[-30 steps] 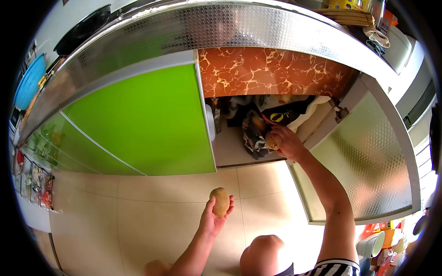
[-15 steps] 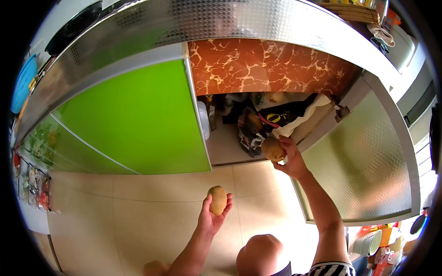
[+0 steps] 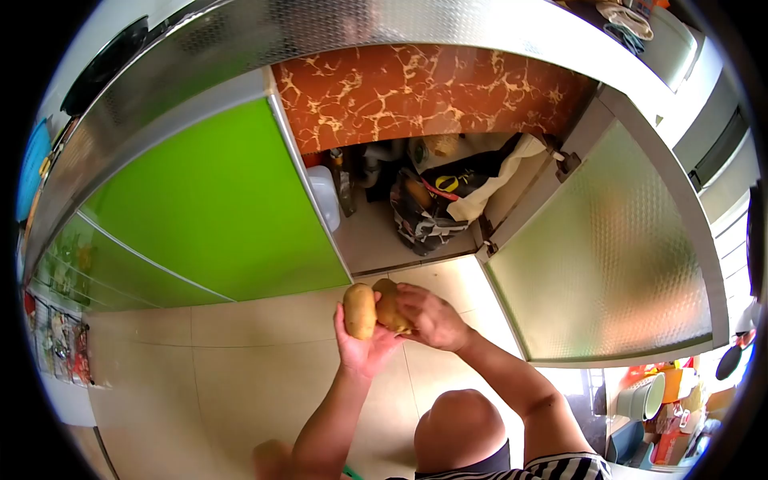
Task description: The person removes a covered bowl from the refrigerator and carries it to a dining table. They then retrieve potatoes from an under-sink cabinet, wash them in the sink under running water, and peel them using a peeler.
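Observation:
In my left hand (image 3: pixel 366 352) rests a smooth, pale potato (image 3: pixel 360 310), held upright by the thumb and palm. Right beside it, my right hand (image 3: pixel 432 316) grips a second, browner potato (image 3: pixel 390 307) from the right. The two potatoes are side by side, and the left fingers reach beneath the second one. Beyond my hands stands an open cupboard (image 3: pixel 376 244) holding a dark patterned bag (image 3: pixel 424 220) with its top open; the bag's contents are mostly in shadow.
The frosted cupboard door (image 3: pixel 608 256) stands swung open at the right. A green panel (image 3: pixel 208 208) closes the left side, beneath a metal counter edge (image 3: pixel 360 28). A white container (image 3: pixel 324 196) and a bottle (image 3: pixel 344 188) are inside the cupboard. Tiled floor (image 3: pixel 264 376) lies below.
My right hand has moved left and down, away from the bag, bringing its potato beside the other one. My left hand has risen slightly and shifted left. The view has turned a little.

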`<action>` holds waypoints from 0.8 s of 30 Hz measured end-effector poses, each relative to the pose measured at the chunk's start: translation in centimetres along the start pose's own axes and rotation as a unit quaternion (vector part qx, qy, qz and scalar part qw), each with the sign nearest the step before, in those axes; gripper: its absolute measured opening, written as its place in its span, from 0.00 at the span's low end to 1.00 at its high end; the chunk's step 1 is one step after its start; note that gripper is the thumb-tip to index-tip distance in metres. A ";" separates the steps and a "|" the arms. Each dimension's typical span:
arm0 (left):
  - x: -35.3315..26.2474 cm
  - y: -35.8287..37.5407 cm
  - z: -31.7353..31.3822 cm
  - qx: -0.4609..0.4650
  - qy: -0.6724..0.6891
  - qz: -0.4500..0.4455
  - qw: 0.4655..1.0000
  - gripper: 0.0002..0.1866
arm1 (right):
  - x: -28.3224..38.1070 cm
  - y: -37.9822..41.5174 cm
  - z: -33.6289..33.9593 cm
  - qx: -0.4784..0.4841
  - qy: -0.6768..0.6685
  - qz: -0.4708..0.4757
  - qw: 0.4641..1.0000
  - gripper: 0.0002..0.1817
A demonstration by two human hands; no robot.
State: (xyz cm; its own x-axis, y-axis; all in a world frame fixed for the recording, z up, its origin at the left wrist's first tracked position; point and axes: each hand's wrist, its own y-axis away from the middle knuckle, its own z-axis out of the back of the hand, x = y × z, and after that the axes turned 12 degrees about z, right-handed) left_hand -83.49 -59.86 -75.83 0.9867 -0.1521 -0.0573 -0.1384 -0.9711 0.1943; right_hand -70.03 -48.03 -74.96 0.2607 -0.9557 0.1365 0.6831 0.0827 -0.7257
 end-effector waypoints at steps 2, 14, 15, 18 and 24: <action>-0.4 0.8 -0.8 -0.002 -0.006 -0.015 1.000 0.31 | 0.9 -0.6 -0.6 0.022 0.038 0.021 0.999 0.27; -1.4 3.1 0.0 -0.099 0.006 -0.063 0.993 0.29 | -7.1 -1.8 1.2 0.025 0.067 -0.148 0.986 0.15; -1.3 3.1 -0.3 -0.095 0.002 -0.067 0.993 0.29 | -9.0 -1.7 1.1 0.041 0.074 -0.202 0.976 0.16; -1.1 3.3 -0.6 -0.077 0.021 -0.058 0.995 0.29 | -14.5 -2.1 0.8 0.120 0.223 -0.119 0.960 0.14; -1.3 3.8 -0.8 -0.057 0.053 -0.060 0.995 0.30 | -19.1 -3.9 -1.7 0.240 0.425 -0.035 0.872 0.15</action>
State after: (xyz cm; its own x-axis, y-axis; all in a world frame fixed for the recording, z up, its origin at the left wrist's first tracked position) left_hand -85.19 -63.19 -74.27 0.9998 -0.0108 0.0155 -0.0150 -0.9529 0.3028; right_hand -78.80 -30.56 -75.85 -0.2529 -0.8110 -0.5276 0.9371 -0.0697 -0.3421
